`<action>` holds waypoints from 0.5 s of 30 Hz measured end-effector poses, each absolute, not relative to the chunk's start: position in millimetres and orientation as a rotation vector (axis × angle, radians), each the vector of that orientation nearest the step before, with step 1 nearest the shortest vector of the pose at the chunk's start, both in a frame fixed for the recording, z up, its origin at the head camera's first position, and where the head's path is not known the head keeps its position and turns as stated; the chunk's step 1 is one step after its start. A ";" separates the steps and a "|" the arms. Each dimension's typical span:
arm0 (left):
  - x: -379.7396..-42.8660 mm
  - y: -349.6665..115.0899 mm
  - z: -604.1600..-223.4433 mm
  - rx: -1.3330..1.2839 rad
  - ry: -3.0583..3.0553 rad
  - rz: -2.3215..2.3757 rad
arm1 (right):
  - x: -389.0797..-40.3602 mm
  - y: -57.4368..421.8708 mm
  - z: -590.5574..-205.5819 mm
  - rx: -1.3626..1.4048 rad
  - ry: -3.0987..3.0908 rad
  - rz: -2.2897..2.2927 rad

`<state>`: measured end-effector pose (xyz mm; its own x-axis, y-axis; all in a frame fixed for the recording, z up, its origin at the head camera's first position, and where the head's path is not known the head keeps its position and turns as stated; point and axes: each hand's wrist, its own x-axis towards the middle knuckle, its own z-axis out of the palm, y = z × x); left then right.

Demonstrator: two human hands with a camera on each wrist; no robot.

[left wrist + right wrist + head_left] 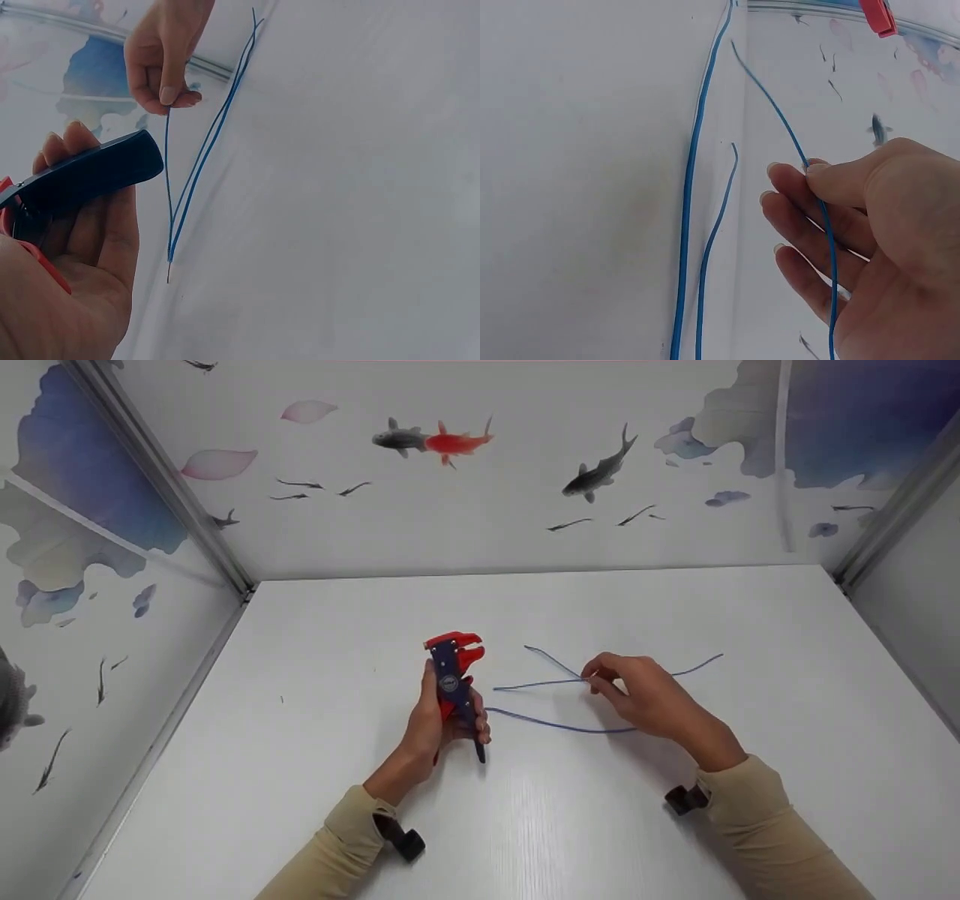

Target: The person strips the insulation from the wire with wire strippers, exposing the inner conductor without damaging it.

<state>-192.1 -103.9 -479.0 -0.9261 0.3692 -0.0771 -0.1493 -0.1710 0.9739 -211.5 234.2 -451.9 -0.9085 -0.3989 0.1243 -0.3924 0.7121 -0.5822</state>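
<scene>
My left hand (424, 727) grips a wire stripper (448, 682) with dark blue body and red jaws and levers. Its head points away from me, the jaws standing apart with nothing between them in the head view. To the right, my right hand (649, 697) pinches a thin blue wire (776, 105) between thumb and forefinger; the wire runs on down past the palm in the right wrist view. Two more blue wires lie on the table: a longer curved one (559, 725) nearer me and another (724, 202) beside it in the right wrist view. The right hand hides part of them.
The white table (315, 810) is bounded by a printed back wall (480, 532) and side panels with metal edge rails. A tiny dark scrap (282, 700) lies on the left of the table. Each sleeve cuff carries a small black camera (405, 844).
</scene>
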 end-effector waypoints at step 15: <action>-191.6 -103.8 -479.3 0.248 1.747 2.162 | -210.5 236.4 -450.6 -0.663 2.982 -0.958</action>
